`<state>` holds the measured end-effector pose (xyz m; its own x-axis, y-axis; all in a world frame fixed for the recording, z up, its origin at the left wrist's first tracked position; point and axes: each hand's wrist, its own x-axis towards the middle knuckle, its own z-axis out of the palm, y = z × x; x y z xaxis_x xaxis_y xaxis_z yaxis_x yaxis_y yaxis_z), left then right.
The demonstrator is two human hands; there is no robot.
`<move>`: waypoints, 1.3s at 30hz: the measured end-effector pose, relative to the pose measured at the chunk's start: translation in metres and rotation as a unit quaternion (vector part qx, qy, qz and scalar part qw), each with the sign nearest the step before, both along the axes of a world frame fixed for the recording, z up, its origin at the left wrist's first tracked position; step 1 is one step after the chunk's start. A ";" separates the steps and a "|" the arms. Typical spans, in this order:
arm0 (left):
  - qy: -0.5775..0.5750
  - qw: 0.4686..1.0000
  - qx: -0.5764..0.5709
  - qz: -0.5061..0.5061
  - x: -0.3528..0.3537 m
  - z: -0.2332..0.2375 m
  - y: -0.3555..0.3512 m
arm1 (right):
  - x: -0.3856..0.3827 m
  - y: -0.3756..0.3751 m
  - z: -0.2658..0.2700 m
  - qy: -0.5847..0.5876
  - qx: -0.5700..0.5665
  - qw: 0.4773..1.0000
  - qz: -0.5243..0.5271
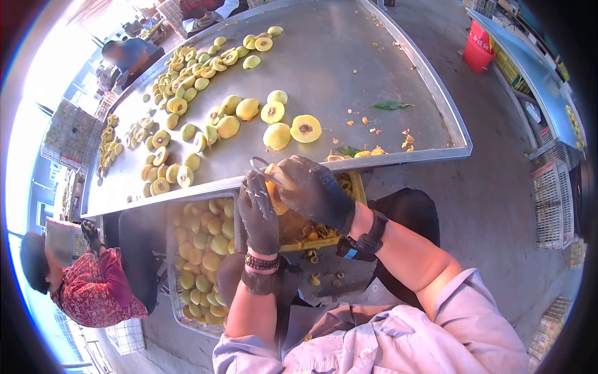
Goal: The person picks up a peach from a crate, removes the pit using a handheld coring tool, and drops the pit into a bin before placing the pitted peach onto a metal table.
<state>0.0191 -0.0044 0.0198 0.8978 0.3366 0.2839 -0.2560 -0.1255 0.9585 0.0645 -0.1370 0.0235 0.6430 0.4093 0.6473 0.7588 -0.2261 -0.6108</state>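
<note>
- Peach (275, 194) sits between both gloved hands, just near of the steel table's edge (398, 156) and above the yellow scrap tray (357, 187)
- right hand (313, 192) is curled tightly round it; left hand (258, 215) is closed, seemingly on the pitting loop (258, 164), though the handle is hidden
- the loop could skid off wet flesh into the right glove's fingers; they lie very close to it
- a slack grip could drop it among the scraps rather than the crate (199, 249) to the left
- too hard a twist may tear the half unevenly
</note>
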 end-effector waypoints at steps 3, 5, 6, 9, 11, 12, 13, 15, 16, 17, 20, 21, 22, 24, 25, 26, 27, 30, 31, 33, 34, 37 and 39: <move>-0.035 0.997 0.062 0.035 0.000 -0.007 0.001 | -0.006 0.005 -0.003 0.003 0.029 1.000 -0.008; -0.066 0.989 0.124 0.048 -0.001 -0.016 0.007 | -0.006 0.004 -0.011 -0.055 0.026 0.998 -0.035; -0.068 0.983 0.160 0.063 -0.001 -0.018 0.011 | -0.006 0.002 -0.013 -0.085 0.025 0.995 -0.049; -0.058 0.972 0.201 0.108 0.003 -0.032 0.019 | -0.017 -0.017 -0.008 0.131 -0.066 0.988 -0.045; -0.031 0.990 0.089 0.109 0.006 -0.038 0.018 | -0.018 -0.016 -0.016 0.025 -0.088 0.995 -0.048; -0.003 0.995 0.008 0.103 0.006 -0.029 0.012 | -0.022 -0.014 -0.020 0.021 -0.112 0.992 -0.052; 0.025 0.992 -0.072 0.097 0.006 -0.020 0.007 | -0.024 -0.012 -0.022 0.016 -0.136 0.989 -0.056; 0.028 0.991 -0.120 0.045 0.003 -0.006 0.000 | -0.022 -0.010 -0.024 0.040 -0.142 0.988 -0.054; 0.028 0.989 -0.144 0.020 0.003 -0.002 -0.001 | -0.022 -0.008 -0.024 0.051 -0.145 0.987 -0.052; 0.020 0.990 -0.133 0.033 0.006 -0.008 0.001 | -0.022 -0.007 -0.024 0.053 -0.148 0.986 -0.057; 0.006 0.994 -0.095 0.062 0.010 -0.023 0.004 | -0.024 -0.004 -0.022 0.074 -0.161 0.982 -0.061; 0.005 0.995 -0.082 0.065 0.009 -0.021 0.002 | -0.024 -0.003 -0.019 0.089 -0.169 0.980 -0.055; 0.005 0.995 -0.069 0.068 0.007 -0.019 0.002 | -0.024 -0.003 -0.018 0.104 -0.177 0.977 -0.049; 0.013 0.995 -0.071 0.072 0.006 -0.019 0.003 | -0.023 -0.003 -0.019 0.117 -0.192 0.974 -0.028; 0.018 0.994 -0.073 0.074 0.005 -0.019 0.004 | -0.022 -0.003 -0.021 0.123 -0.199 0.972 -0.017; 0.020 0.995 -0.075 0.066 0.005 -0.020 0.005 | -0.021 -0.004 -0.026 0.109 -0.197 0.974 -0.002; 0.021 0.995 -0.078 0.058 0.004 -0.022 0.008 | -0.020 -0.005 -0.032 0.095 -0.195 0.976 0.014; 0.026 0.994 0.109 0.008 0.007 -0.025 0.025 | -0.021 -0.012 -0.022 0.141 -0.199 0.968 0.055; 0.072 0.996 -0.046 -0.016 0.007 -0.027 0.023 | -0.022 -0.013 -0.017 0.171 -0.201 0.962 0.067; 0.149 0.965 -0.217 -0.009 0.004 -0.011 0.013 | -0.022 -0.013 -0.027 0.190 -0.165 0.965 0.078; 0.188 0.955 -0.228 -0.002 0.002 0.000 0.008 | -0.023 -0.014 -0.032 0.199 -0.147 0.965 0.083; 0.134 0.972 -0.193 -0.001 -0.002 -0.006 0.003 | -0.023 -0.013 -0.030 0.222 -0.167 0.959 0.051; 0.063 0.990 -0.123 0.008 -0.004 -0.022 0.003 | -0.021 -0.014 -0.033 0.224 -0.154 0.960 0.071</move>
<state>0.0150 -0.0013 -0.0020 0.9149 0.3962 0.0778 -0.1323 0.1122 0.9848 0.0432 -0.1507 -0.0090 0.7516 0.6415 0.1533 0.4723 -0.3611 -0.8041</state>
